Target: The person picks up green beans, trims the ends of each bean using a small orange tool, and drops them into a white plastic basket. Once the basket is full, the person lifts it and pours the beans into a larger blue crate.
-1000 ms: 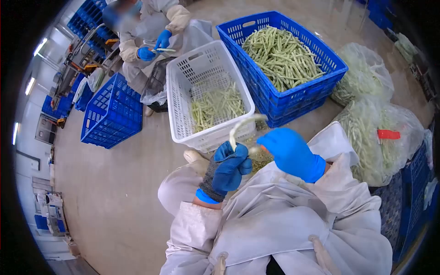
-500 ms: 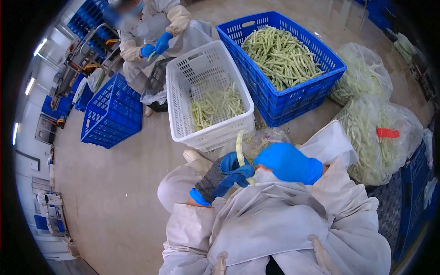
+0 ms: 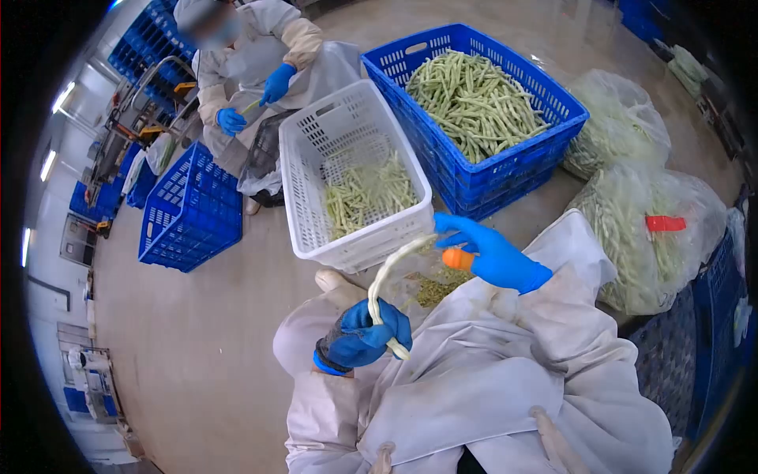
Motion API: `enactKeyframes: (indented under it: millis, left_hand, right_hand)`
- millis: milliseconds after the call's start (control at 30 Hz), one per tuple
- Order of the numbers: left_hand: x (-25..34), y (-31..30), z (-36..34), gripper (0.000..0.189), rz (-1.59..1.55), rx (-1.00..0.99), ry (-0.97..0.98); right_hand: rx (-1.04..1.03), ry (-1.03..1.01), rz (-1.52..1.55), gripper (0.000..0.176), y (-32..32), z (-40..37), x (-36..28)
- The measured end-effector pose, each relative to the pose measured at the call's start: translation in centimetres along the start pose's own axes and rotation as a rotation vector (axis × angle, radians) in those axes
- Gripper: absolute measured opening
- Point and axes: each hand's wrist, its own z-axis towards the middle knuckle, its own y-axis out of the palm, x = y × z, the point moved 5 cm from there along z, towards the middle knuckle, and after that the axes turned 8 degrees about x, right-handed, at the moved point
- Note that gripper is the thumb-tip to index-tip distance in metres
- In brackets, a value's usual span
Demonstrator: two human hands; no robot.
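While a long pale bean (image 3: 384, 288) is gripped in the clenched left hand (image 3: 365, 341), its upper end is curved up and to the right, toward the right hand (image 3: 491, 254). An orange-handled tool (image 3: 458, 258) is grasped in the right hand, with the index finger stretched out to the bean's upper tip; whether the tip is touched cannot be told. The bean is held near the middle of the scene, above the white-clad lap and just in front of the near wall of a white basket (image 3: 316, 150). Pale trimmed beans (image 3: 365, 189) are piled in that basket. A blue crate (image 3: 505, 178) is set just to its right, and it is filled with green beans (image 3: 474, 99). Two clear bags (image 3: 655, 221) of beans are seen further right on the floor (image 3: 189, 332). At the far left a co-worker (image 3: 260, 47) in blue gloves is seated beside an upturned blue crate (image 3: 193, 209).
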Motion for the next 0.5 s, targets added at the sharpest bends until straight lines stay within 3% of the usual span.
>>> enactKeyframes:
  millis: [100, 167, 200, 233, 300, 333, 400, 500]
  left_hand:
    - [0.3, -0.2, 0.3, 0.024, 0.095, 0.025, -0.041]
    - [0.6, -0.8, 0.9, 0.049, 0.254, 0.129, -0.111]
    - [0.1, -2.3, 1.9, 0.072, 0.414, 0.225, -0.117]
    - [0.5, -2.3, 2.5, 0.072, 0.408, 0.234, -0.115]
    - [2.9, -2.2, 3.5, 0.075, 0.922, 0.341, 0.183]
    - [2.9, -2.4, 3.8, 0.075, 0.919, 0.344, 0.182]
    - [4.6, -2.0, 4.0, 0.079, 1.224, 0.532, 0.538]
    - [5.5, -0.8, 4.5, 0.080, 1.431, 0.424, 0.517]
  right_hand:
    - [-0.094, -0.026, -0.138, 0.036, 0.4, 0.3, -0.2]
    - [-0.081, -0.135, -0.263, 0.031, 0.6, -0.1, -0.7]
    - [-0.072, -0.245, -0.387, 0.027, 0.9, -0.3, -1.2]
    - [-0.083, -0.244, -0.386, 0.027, 1.0, -0.5, -1.2]
    - [-0.029, -0.337, -0.457, 0.025, 0.9, -0.8, -1.6]
    - [-0.032, -0.336, -0.458, 0.025, 0.7, -0.9, -1.8]
    - [0.016, -0.417, -0.615, 0.026, 0.1, -1.1, -2.7]
    - [-0.011, -0.386, -0.706, 0.027, 0.2, -1.7, -2.6]
